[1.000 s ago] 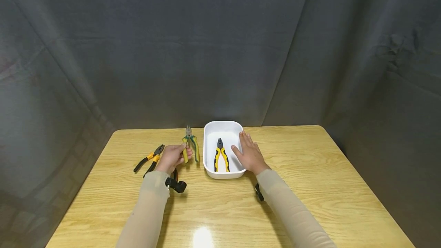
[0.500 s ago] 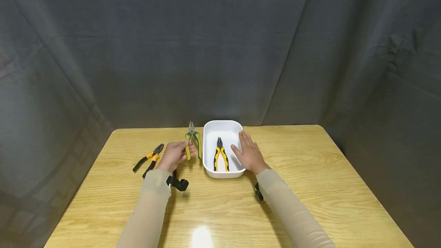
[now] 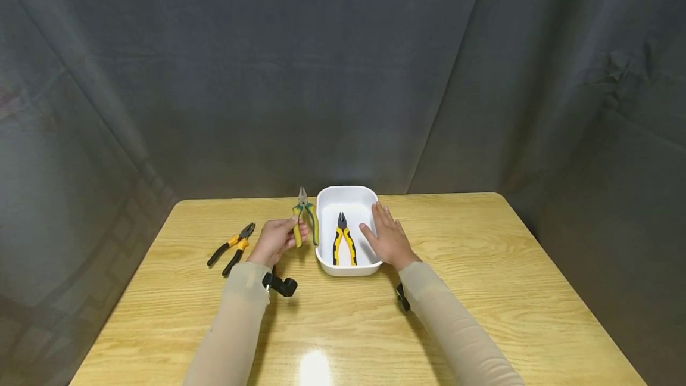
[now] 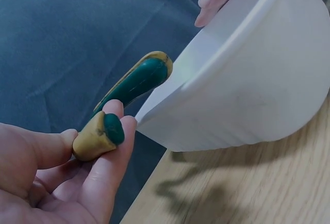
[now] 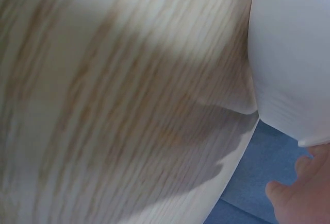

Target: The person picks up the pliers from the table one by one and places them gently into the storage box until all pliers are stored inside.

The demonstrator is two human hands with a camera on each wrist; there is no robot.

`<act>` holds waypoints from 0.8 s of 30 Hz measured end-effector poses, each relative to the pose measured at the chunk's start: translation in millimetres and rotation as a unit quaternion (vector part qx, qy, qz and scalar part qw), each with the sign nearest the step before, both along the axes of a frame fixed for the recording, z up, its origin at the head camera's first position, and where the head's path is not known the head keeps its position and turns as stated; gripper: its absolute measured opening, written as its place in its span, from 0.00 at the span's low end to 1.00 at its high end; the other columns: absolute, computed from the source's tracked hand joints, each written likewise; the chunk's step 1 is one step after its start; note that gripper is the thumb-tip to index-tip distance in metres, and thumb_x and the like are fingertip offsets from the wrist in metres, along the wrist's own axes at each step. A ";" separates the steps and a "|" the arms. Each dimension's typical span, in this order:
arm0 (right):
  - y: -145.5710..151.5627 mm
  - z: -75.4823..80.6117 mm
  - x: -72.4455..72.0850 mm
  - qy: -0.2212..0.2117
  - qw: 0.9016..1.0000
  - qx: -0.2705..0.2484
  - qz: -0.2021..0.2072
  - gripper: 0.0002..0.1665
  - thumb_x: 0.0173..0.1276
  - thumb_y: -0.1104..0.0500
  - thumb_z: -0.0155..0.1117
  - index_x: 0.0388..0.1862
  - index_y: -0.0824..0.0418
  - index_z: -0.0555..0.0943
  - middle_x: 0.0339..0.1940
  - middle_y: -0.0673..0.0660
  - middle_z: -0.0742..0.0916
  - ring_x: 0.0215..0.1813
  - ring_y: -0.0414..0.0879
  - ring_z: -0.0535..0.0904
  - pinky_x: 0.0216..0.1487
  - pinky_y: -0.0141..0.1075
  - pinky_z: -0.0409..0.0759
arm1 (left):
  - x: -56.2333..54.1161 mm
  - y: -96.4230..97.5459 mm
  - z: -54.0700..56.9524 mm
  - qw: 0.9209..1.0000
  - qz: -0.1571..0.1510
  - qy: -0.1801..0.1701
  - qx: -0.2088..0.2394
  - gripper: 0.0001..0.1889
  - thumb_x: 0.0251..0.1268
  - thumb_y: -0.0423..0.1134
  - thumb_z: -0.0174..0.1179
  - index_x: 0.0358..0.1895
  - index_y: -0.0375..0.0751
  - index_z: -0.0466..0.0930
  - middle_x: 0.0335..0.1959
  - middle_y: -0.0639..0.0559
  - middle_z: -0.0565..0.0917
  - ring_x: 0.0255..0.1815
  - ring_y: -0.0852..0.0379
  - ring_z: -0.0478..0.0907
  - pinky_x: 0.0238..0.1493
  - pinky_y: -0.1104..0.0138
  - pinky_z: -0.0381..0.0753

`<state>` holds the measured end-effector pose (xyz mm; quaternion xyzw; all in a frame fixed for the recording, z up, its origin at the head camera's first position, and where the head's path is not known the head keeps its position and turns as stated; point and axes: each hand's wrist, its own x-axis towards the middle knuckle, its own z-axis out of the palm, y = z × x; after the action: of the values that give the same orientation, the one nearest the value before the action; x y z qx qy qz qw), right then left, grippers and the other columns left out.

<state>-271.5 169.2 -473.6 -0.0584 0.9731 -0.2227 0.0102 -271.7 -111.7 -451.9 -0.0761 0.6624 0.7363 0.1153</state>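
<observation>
My left hand pinches one handle of the green-and-yellow pliers between thumb and fingers. The pliers hang raised beside the left rim of the white plastic tray, handles spread and metal nose pointing away. In the left wrist view the free handle reaches toward the tray's edge. My right hand rests on the right rim with straight fingers, thumb over the inside. Yellow-and-black pliers lie inside the tray, nose toward the back.
To the left of my left hand, orange-and-black pliers lie on the wooden table. A dark grey curtain stands behind the table and at both sides. Black wrist cameras sit under both sleeves.
My left hand has carried the green-and-yellow pliers to the right and slightly away, up to the tray's left rim. The right hand and the tray have stayed in place.
</observation>
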 end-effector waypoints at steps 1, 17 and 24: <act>-0.1 -0.3 -0.3 0.002 1.000 0.000 0.001 0.45 0.82 0.37 0.40 0.84 0.62 0.45 0.85 0.60 0.49 0.84 0.58 0.43 0.79 0.58 0.43 | 0.0 0.1 -0.2 1.000 0.001 0.001 0.003 0.23 0.82 0.42 0.50 0.60 0.19 0.75 0.37 0.46 0.89 0.37 0.57 0.88 0.41 0.71 0.85; 2.6 2.2 1.8 -0.004 1.000 0.000 0.000 0.46 0.81 0.35 0.37 0.84 0.62 0.44 0.85 0.59 0.49 0.84 0.57 0.42 0.80 0.58 0.43 | -0.3 16.1 -1.9 0.999 -0.015 0.002 0.043 0.22 0.82 0.38 0.50 0.59 0.16 0.74 0.42 0.37 0.88 0.40 0.55 0.88 0.55 0.59 0.82; 2.0 -0.8 1.9 0.000 1.000 -0.004 0.001 0.46 0.81 0.36 0.38 0.84 0.62 0.44 0.85 0.60 0.50 0.84 0.58 0.42 0.80 0.58 0.43 | -0.5 26.6 2.5 0.999 -0.010 -0.010 0.047 0.20 0.82 0.37 0.50 0.58 0.18 0.76 0.36 0.44 0.88 0.35 0.58 0.87 0.45 0.67 0.86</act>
<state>-269.7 171.2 -474.4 -0.0592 0.9722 -0.2265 0.0100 -272.2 -85.1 -449.3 -0.0713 0.6267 0.7645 0.1328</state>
